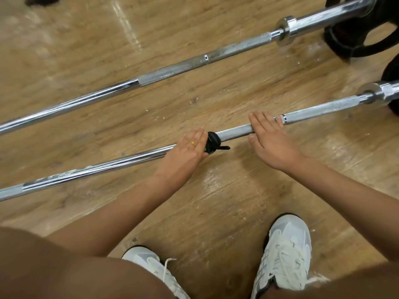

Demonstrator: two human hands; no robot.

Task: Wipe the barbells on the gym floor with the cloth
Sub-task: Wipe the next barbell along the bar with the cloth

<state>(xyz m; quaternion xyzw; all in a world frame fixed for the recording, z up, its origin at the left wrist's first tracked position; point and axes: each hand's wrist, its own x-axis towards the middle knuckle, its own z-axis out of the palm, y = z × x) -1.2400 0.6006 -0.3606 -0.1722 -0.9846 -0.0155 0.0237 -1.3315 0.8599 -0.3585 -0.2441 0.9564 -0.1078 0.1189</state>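
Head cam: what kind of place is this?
Likely a gym weights area: two chrome barbells lie on a wood-look floor, black weight plates at upper right, and the left hand holds a cloth on the nearer bar.

There are two barbells, the near barbell (pixel 235 132) and the far barbell (pixel 172 70). One dark cloth (pixel 212 143). Two hands, the left hand (pixel 185 152) and the right hand (pixel 269 139). One gold ring (pixel 192 143). Two white shoes, the left shoe (pixel 149 263) and the right shoe (pixel 287 251). At least two black plates (pixel 356 42) at the far right, cut off by the edge.
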